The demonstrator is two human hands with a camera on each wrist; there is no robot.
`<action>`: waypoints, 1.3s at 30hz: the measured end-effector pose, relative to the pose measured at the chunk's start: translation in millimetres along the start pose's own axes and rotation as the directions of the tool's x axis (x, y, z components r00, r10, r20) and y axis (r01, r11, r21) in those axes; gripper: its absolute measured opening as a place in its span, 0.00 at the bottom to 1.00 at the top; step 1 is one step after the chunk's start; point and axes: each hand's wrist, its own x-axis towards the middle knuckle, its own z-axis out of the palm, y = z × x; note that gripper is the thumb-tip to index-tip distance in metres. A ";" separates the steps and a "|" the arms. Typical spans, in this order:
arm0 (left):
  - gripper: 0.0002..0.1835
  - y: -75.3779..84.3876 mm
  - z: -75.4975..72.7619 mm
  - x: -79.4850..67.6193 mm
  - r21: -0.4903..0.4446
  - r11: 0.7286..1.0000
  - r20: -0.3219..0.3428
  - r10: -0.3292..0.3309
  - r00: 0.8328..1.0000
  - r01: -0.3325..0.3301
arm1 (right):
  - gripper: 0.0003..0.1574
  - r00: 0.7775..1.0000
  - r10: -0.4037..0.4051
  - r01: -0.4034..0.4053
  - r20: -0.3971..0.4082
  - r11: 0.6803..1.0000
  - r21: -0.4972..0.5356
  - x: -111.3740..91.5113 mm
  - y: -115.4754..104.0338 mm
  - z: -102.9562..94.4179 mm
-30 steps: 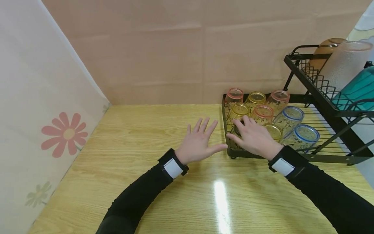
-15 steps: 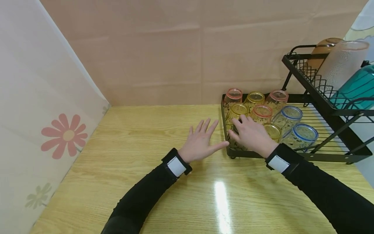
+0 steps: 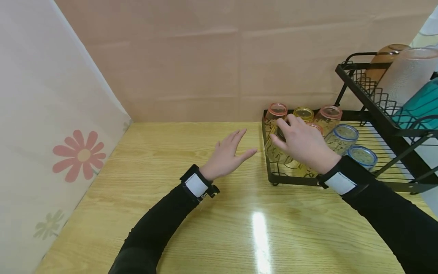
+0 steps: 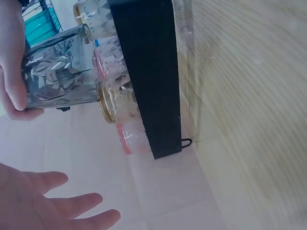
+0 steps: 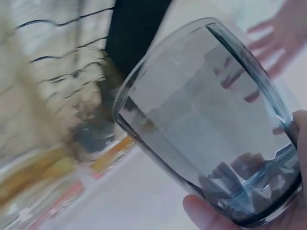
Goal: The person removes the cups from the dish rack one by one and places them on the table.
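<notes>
My right hand (image 3: 306, 142) grips a clear dark-grey glass (image 5: 206, 120) near its base, thumb and fingers on either side. In the left wrist view that glass (image 4: 62, 69) hangs mouth down, above the coloured glasses. Upside-down glasses fill part of the black rack's lower tier: a red one (image 3: 277, 109), a yellow one (image 3: 303, 113), a pink one (image 3: 330, 111) and blue ones (image 3: 345, 132) among them. Others are partly hidden behind the right hand. Left of the rack, my left hand (image 3: 224, 158) hovers over the table with fingers extended, holding nothing.
The two-tier black wire rack (image 3: 297, 181) stands at the right against the back cloth. Its upper tier (image 3: 364, 97) overhangs to the right and bears an orange vessel (image 3: 380, 62), a frosted clear one (image 3: 407, 78) and a teal one (image 3: 421, 102). Bare wood tabletop (image 3: 171, 160) extends left.
My right hand has closed on the grey glass and raised it from the rack's front left corner. The left hand has shifted slightly left, its fingers turning more sideways.
</notes>
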 end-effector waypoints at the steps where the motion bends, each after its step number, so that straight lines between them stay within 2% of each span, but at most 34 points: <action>1: 0.42 -3.5 -2.2 -1.3 -0.021 1.000 -0.008 -0.001 1.000 0.000 | 0.22 1.000 0.004 -0.004 -0.006 1.000 0.006 2.2 -2.0 -1.3; 5: 0.40 -17.8 -12.2 -8.5 -0.110 0.994 -0.042 -0.011 0.999 0.006 | 0.21 1.000 0.005 -0.004 -0.017 0.999 0.050 11.2 -11.9 -0.1; 9: 0.40 -31.1 -23.5 -17.4 -0.189 0.981 -0.062 -0.058 0.996 0.045 | 0.20 1.000 0.011 -0.010 -0.005 0.994 0.110 21.8 -24.6 5.5; 16: 0.43 -58.0 -42.5 -30.0 -0.300 0.949 -0.087 -0.131 0.988 0.099 | 0.24 0.999 0.025 -0.032 0.034 0.975 0.218 42.2 -48.4 23.8; 19: 0.41 -68.9 -48.6 -33.5 -0.384 0.915 -0.102 -0.172 0.980 0.121 | 0.25 0.999 0.028 -0.031 0.017 0.960 0.277 51.2 -59.8 33.0; 21: 0.39 -75.2 -50.8 -35.6 -0.454 0.881 -0.114 -0.207 0.972 0.134 | 0.25 0.999 0.045 -0.046 0.013 0.943 0.330 57.2 -66.7 39.9; 22: 0.38 -77.4 -51.4 -36.6 -0.500 0.854 -0.118 -0.228 0.966 0.141 | 0.25 0.998 0.062 -0.062 0.013 0.929 0.366 60.3 -70.0 43.7; 24: 0.38 -81.2 -51.1 -38.9 -0.599 0.786 -0.118 -0.275 0.954 0.152 | 0.25 0.995 0.104 -0.096 0.007 0.889 0.448 66.2 -76.1 52.3; 25: 0.38 -81.6 -51.0 -40.0 -0.655 0.739 -0.117 -0.307 0.945 0.159 | 0.24 0.991 0.133 -0.118 0.004 0.862 0.492 68.8 -79.4 56.2; 26: 0.39 -81.1 -50.7 -41.0 -0.717 0.678 -0.111 -0.342 0.933 0.163 | 0.24 0.986 0.164 -0.137 -0.002 0.830 0.541 71.5 -82.6 60.8; 27: 0.40 -79.2 -50.2 -42.1 -0.781 0.603 -0.105 -0.382 0.918 0.162 | 0.24 0.981 0.196 -0.153 -0.009 0.790 0.594 73.8 -85.9 65.4; 29: 0.42 -73.7 -48.5 -43.8 -0.896 0.420 -0.075 -0.460 0.885 0.143 | 0.24 0.966 0.257 -0.168 -0.026 0.701 0.693 78.1 -92.8 75.3; 31: 0.44 -66.3 -46.6 -43.6 -0.968 0.232 -0.047 -0.538 0.841 0.095 | 0.23 0.950 0.311 -0.166 -0.039 0.604 0.779 81.5 -101.2 84.0; 32: 0.46 -62.8 -45.5 -43.3 -0.987 0.149 -0.030 -0.572 0.820 0.067 | 0.23 0.942 0.333 -0.159 -0.046 0.560 0.813 83.4 -105.7 88.4; 33: 0.47 -59.0 -44.7 -42.8 -0.996 0.083 -0.016 -0.603 0.798 0.043 | 0.23 0.935 0.352 -0.151 -0.050 0.519 0.841 85.1 -110.5 91.6; 34: 0.48 -56.1 -43.9 -42.0 -0.999 0.031 -0.004 -0.628 0.778 0.020 | 0.23 0.927 0.370 -0.141 -0.058 0.488 0.862 87.1 -115.6 94.4; 36: 0.50 -51.4 -42.8 -40.1 -0.999 -0.033 0.007 -0.666 0.746 -0.020 | 0.24 0.914 0.400 -0.128 -0.065 0.436 0.891 90.9 -125.6 99.1; 37: 0.51 -49.7 -42.5 -39.3 -0.998 -0.052 0.009 -0.680 0.733 -0.036 | 0.25 0.908 0.413 -0.120 -0.071 0.419 0.900 93.1 -130.5 101.2; 39: 0.52 -47.4 -42.5 -38.7 -0.996 -0.072 0.013 -0.693 0.721 -0.052 | 0.27 0.900 0.430 -0.110 -0.074 0.388 0.915 97.0 -140.2 104.1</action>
